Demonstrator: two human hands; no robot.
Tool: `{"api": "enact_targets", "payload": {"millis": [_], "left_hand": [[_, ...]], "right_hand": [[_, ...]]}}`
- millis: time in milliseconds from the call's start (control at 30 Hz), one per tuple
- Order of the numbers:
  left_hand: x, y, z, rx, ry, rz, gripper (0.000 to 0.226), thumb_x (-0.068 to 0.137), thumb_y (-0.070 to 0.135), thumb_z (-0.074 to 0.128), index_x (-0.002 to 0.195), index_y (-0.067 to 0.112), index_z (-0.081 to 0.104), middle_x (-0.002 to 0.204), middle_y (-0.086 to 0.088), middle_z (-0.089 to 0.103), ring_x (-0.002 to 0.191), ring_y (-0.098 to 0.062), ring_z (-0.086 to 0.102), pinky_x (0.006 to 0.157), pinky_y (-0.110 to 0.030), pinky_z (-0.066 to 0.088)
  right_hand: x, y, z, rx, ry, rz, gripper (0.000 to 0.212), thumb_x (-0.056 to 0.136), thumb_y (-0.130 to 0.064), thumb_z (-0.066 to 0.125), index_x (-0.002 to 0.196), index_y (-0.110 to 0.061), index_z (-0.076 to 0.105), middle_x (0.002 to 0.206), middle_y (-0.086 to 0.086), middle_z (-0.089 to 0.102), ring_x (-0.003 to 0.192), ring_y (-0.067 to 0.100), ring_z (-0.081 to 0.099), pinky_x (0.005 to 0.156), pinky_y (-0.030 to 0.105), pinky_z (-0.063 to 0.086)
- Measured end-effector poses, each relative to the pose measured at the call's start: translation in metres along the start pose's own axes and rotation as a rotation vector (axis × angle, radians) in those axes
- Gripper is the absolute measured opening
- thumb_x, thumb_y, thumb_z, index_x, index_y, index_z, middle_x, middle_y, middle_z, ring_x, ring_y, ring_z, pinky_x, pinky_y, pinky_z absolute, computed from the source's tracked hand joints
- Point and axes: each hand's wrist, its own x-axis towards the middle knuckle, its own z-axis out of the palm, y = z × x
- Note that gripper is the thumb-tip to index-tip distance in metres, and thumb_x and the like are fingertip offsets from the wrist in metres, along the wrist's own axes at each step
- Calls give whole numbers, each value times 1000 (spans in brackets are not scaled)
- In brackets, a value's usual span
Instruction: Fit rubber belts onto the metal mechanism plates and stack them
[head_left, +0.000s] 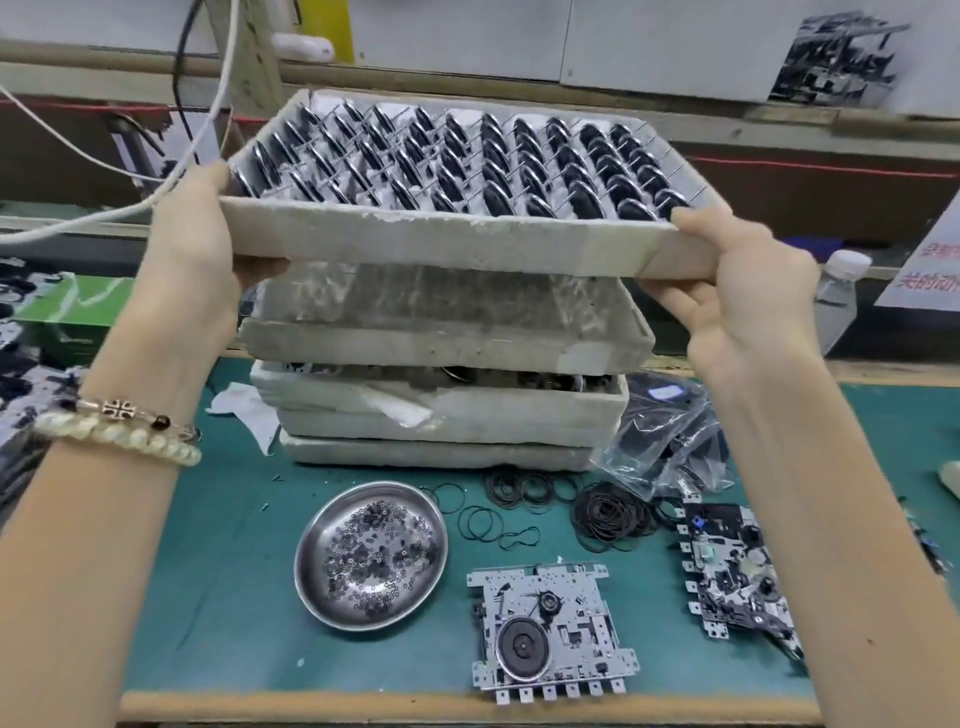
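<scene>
Both hands hold a white foam tray (447, 241) of black flywheels with metal pins up in the air, above a stack of similar foam trays (441, 338). My left hand (195, 249) grips its left front corner and my right hand (737, 280) grips the right front corner. On the green mat below, one metal mechanism plate (550, 629) with a black wheel lies near the front edge. A small stack of plates (732, 566) sits to its right. Loose black rubber belts (561, 509) are scattered in front of the tray stack.
A steel dish (371, 553) of small washers sits left of the plate. A clear bag (670, 436) of belts lies right of the stack, a water bottle (839, 299) further right. White and black cables (208, 104) hang at upper left. A green box (72, 317) stands at left.
</scene>
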Motion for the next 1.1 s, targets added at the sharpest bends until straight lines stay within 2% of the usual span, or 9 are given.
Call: {"api": "enact_targets", "payload": {"millis": [100, 233, 367, 433, 633, 767, 867, 1000, 1100], "left_hand": [[-2, -4, 3, 70, 15, -3, 13, 102, 39, 49, 90, 33, 49, 98, 5, 50, 86, -6, 57, 64, -24, 58], [0, -11, 0, 194, 3, 40, 20, 102, 43, 46, 85, 35, 54, 84, 12, 49, 70, 2, 53, 66, -18, 47], [10, -21, -10, 203, 4, 56, 19, 100, 45, 48, 109, 31, 56, 93, 10, 49, 99, -13, 52, 94, -34, 42], [11, -23, -12, 211, 17, 50, 27, 99, 47, 48, 118, 29, 55, 99, 7, 51, 104, -15, 50, 102, -37, 41], [11, -23, -14, 229, 5, 42, 25, 98, 49, 48, 113, 30, 54, 106, 3, 49, 108, -17, 49, 107, -40, 41], [11, -27, -15, 235, 20, 44, 18, 99, 48, 47, 105, 32, 54, 92, 9, 47, 101, -18, 49, 94, -35, 45], [12, -30, -19, 230, 19, 40, 20, 100, 46, 47, 112, 33, 57, 94, 10, 50, 105, -20, 50, 107, -42, 44], [13, -33, -23, 243, 4, 28, 19, 101, 45, 46, 110, 40, 61, 125, 3, 58, 122, -22, 52, 115, -45, 38], [12, -36, -24, 250, 9, -4, 17, 97, 51, 46, 104, 40, 57, 108, 7, 56, 114, -19, 53, 112, -46, 41]], "right_hand": [[4, 9, -2, 1, 28, 26, 15, 76, -3, 75, 85, -7, 63, 113, 20, 65, 105, 31, 67, 72, 41, 62], [4, 17, -5, -3, 23, 42, 11, 76, -2, 74, 81, -9, 67, 95, 12, 66, 90, 24, 67, 63, 31, 59], [4, 23, -6, -35, 43, 48, 11, 76, -3, 75, 81, -11, 69, 89, 8, 66, 99, 27, 69, 73, 38, 62], [4, 26, -6, -44, 37, 58, 12, 77, -4, 75, 83, -11, 68, 88, 7, 66, 98, 26, 68, 69, 33, 61], [3, 26, -6, -78, 37, 46, 12, 76, -7, 77, 83, -13, 68, 92, 7, 67, 102, 26, 68, 63, 28, 60], [2, 25, -5, -96, 27, 27, 13, 76, -8, 77, 81, -13, 67, 93, 8, 68, 99, 28, 70, 66, 33, 62], [0, 24, -5, -130, 20, 14, 12, 75, -9, 78, 76, -16, 69, 86, 4, 68, 96, 27, 70, 70, 37, 62], [0, 25, -6, -147, 26, 0, 20, 73, -10, 79, 56, -18, 71, 73, -1, 65, 76, 19, 64, 54, 24, 56], [1, 27, -9, -201, 30, -3, 10, 73, -18, 80, 70, -21, 71, 75, -8, 65, 76, 10, 59, 47, 15, 46]]}}
